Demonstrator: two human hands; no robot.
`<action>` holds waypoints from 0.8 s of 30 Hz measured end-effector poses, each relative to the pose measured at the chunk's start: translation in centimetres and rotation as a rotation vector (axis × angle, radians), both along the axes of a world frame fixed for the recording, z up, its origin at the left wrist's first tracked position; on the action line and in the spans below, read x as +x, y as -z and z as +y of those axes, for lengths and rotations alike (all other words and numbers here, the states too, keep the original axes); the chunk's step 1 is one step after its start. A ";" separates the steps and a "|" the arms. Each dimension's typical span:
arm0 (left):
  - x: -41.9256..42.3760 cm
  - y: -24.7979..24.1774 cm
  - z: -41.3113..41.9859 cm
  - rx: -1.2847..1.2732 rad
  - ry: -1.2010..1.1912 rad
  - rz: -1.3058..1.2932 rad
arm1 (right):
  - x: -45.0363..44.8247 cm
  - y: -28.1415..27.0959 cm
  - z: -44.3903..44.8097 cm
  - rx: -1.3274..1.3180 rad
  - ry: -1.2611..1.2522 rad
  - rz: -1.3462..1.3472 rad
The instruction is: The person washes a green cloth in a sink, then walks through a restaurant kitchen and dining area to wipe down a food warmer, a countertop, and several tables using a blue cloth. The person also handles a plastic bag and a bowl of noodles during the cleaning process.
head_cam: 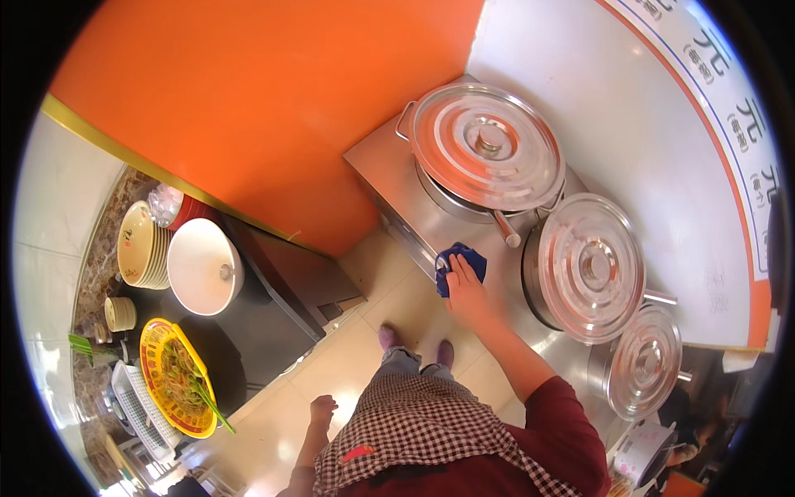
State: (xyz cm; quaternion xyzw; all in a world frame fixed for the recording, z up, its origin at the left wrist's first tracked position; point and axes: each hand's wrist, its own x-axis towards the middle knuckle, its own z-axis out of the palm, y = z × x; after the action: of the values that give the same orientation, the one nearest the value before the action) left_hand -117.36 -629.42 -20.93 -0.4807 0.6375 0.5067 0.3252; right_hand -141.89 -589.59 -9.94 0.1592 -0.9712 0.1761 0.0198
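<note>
My right hand (466, 298) presses a dark blue cloth (478, 264) onto the stainless steel counter (413, 186), close to its front edge. Beyond it stands a large lidded steel pot (490, 146), with a handle jutting out below the lid. A second lidded pot (593, 267) is to the right of the cloth, and a smaller lidded pot (649, 357) sits farther along the same counter. My left hand (323, 410) hangs low over the floor, away from both counters. Its fingers are curled in, and nothing shows in them.
On the left, a dark counter (267, 335) carries a white bowl (205, 267), stacked yellow bowls (143, 248) and a yellow basket (208, 407) of noodle-like food with green tongs. An orange panel (279, 112) closes the far side. A flowered pot (643, 450) stands at lower right.
</note>
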 end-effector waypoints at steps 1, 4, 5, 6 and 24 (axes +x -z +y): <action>1.0 0.2 -0.4 -0.012 0.021 0.004 | 0.7 -0.8 0.2 0.011 -0.001 -0.012; 2.7 1.8 -1.5 -0.003 0.095 0.105 | -6.1 -1.8 -3.0 -0.006 0.022 0.062; 0.7 1.5 0.6 0.001 0.047 0.094 | -7.5 -0.7 -2.0 0.012 0.072 0.031; -0.4 1.1 1.6 -0.016 0.024 0.080 | -7.7 -0.2 -1.9 0.043 0.087 0.041; -0.1 -0.6 2.3 -0.023 -0.099 0.194 | -6.8 0.9 -4.5 -0.006 0.140 0.040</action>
State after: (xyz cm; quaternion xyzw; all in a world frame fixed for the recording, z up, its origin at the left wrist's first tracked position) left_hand -117.49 -627.08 -20.32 -0.4637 0.6473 0.5591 0.2311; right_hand -148.66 -594.12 -10.82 0.0941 -0.9788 0.1743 0.0518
